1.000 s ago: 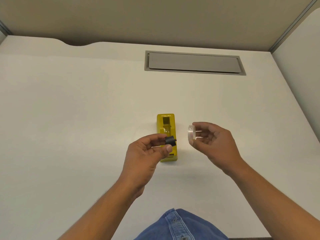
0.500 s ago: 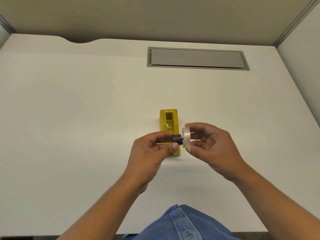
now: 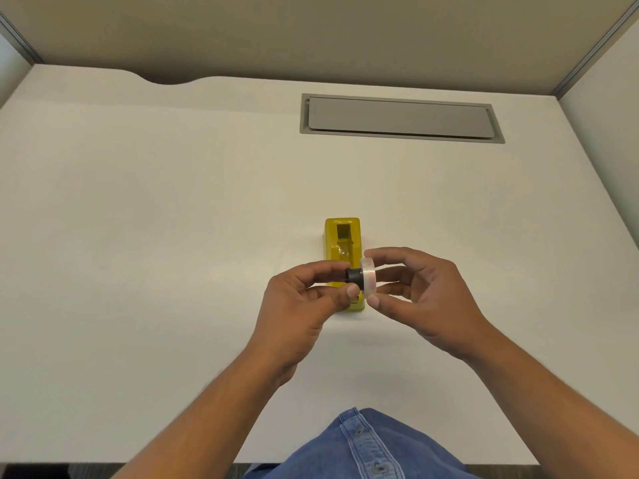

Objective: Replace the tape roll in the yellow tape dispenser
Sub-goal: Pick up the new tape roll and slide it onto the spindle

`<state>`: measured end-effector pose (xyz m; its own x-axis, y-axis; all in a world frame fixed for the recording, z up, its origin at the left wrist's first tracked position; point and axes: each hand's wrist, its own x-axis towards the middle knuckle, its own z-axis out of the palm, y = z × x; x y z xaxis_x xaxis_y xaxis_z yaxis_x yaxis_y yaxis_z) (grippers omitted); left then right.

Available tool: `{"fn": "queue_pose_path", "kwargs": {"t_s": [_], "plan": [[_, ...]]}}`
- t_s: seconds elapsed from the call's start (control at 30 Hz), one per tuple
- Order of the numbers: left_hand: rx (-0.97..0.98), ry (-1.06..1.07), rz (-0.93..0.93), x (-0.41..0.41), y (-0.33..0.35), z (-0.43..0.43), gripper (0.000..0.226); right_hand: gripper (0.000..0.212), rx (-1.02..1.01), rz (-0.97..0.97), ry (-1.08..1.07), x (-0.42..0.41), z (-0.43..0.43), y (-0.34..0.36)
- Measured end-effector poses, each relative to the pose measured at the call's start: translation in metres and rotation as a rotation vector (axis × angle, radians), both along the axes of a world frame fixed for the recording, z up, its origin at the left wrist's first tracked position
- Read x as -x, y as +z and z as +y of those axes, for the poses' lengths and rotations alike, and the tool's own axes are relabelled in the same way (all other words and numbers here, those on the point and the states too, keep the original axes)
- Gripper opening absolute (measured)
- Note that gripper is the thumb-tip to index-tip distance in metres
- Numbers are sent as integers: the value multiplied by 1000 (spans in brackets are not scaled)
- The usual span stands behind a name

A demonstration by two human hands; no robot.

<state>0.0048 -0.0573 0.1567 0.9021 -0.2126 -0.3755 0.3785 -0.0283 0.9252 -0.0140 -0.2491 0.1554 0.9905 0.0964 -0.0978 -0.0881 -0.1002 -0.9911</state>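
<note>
The yellow tape dispenser (image 3: 343,243) stands on the white desk (image 3: 138,236), its roll bay open at the top and its near end hidden behind my fingers. Just above that near end, my left hand (image 3: 301,305) pinches a small black spool hub (image 3: 354,276) between thumb and fingers. My right hand (image 3: 425,299) holds a clear tape roll (image 3: 368,278) on edge by its rim. The hub's tip touches the roll's centre hole; how far it sits inside I cannot tell.
A grey cable hatch (image 3: 401,117) is set into the desk at the back right. Beige partition walls close off the back and the right side. My blue denim shirt (image 3: 359,447) overhangs the desk's near edge.
My two hands have come together over the dispenser. The hub and the roll, a hand's width apart a second ago, now meet.
</note>
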Motion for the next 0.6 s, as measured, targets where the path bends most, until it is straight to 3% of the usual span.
{"fn": "queue_pose_path", "kwargs": {"t_s": [0.6], "plan": [[51, 13, 18, 1, -6, -4, 24, 46, 22, 21, -34, 1, 4, -7]]}}
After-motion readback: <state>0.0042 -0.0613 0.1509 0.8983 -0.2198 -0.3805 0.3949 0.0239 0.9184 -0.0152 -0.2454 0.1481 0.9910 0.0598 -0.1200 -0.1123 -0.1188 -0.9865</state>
